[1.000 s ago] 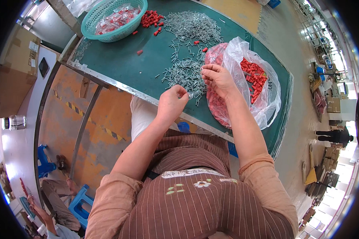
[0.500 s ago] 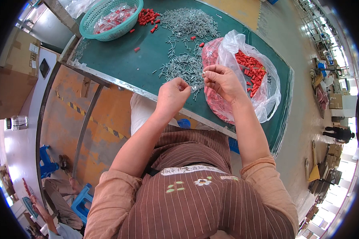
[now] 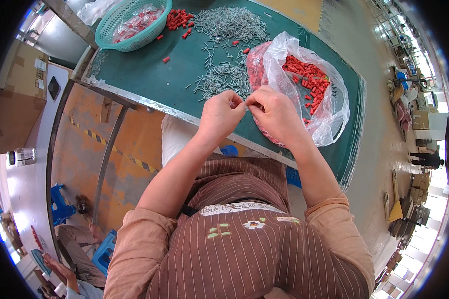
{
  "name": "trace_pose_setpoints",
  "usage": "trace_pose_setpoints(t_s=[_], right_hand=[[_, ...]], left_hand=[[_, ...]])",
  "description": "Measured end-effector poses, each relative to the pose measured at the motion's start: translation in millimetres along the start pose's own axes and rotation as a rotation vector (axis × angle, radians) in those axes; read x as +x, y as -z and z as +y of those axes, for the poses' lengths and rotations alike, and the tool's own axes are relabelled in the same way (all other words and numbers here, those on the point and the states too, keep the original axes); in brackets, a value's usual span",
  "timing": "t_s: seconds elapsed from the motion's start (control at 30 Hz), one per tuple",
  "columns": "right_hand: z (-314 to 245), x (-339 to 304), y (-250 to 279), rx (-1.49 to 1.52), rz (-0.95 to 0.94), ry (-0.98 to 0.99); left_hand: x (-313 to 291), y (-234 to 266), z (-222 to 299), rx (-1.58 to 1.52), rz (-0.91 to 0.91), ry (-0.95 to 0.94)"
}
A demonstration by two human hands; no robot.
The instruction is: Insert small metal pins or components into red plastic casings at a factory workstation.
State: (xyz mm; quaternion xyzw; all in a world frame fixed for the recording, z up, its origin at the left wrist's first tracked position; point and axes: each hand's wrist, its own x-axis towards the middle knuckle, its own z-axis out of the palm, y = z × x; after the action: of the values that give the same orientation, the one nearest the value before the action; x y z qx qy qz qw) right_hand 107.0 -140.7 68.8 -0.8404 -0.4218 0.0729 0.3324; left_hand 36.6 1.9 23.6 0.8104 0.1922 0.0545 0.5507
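Green table [image 3: 149, 74] | both hands meet fingertip-to-fingertip, pinching small metal pin [image 3: 246, 105]

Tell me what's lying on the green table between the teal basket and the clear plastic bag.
In the head view, loose red plastic pieces and a heap of small silver pins lie between the basket and the bag.

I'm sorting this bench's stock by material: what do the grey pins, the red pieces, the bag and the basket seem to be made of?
Grey pins: probably metal, given their thin, silvery, dull-shiny look.
Red pieces: likely plastic, uniform bright colour, matte.
Bag: thin clear plastic film, crinkled and glossy.
Basket: moulded teal plastic, perforated wall.
Both hands, left and right, pinch something too small to judge.
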Motion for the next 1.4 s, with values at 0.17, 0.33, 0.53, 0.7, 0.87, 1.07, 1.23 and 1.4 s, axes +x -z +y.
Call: trace_pose_setpoints(t_s=[0.17,0.33,0.53,0.7,0.87,1.07,1.23,1.4], right_hand=[[0,-2,4,-0.2,-0.065,0.027],[-5,-1,9,-0.225,-0.074,0.004],[3,-3,22,-0.045,-0.053,-0.115],[22,-10,4,0.234,0.024,-0.118],[35,-14,-4,0.363,-0.109,-0.323],[43,-16,-6,0.465,-0.081,-0.336],[40,-21,0,0.459,-0.038,-0.318],[43,-30,49,0.397,0.317,-0.384]], left_hand=[[-4,-4,7,-0.009,-0.022,0.021],[-5,-8,9,-0.021,-0.035,0.042],[0,-3,5,-0.036,-0.04,0.057],[9,3,-1,-0.246,-0.138,0.213],[5,7,5,-0.339,-0.137,0.255],[2,10,11,-0.419,-0.125,0.29],[0,11,12,-0.292,-0.063,0.198],[-4,12,3,0.092,0.081,-0.1]])
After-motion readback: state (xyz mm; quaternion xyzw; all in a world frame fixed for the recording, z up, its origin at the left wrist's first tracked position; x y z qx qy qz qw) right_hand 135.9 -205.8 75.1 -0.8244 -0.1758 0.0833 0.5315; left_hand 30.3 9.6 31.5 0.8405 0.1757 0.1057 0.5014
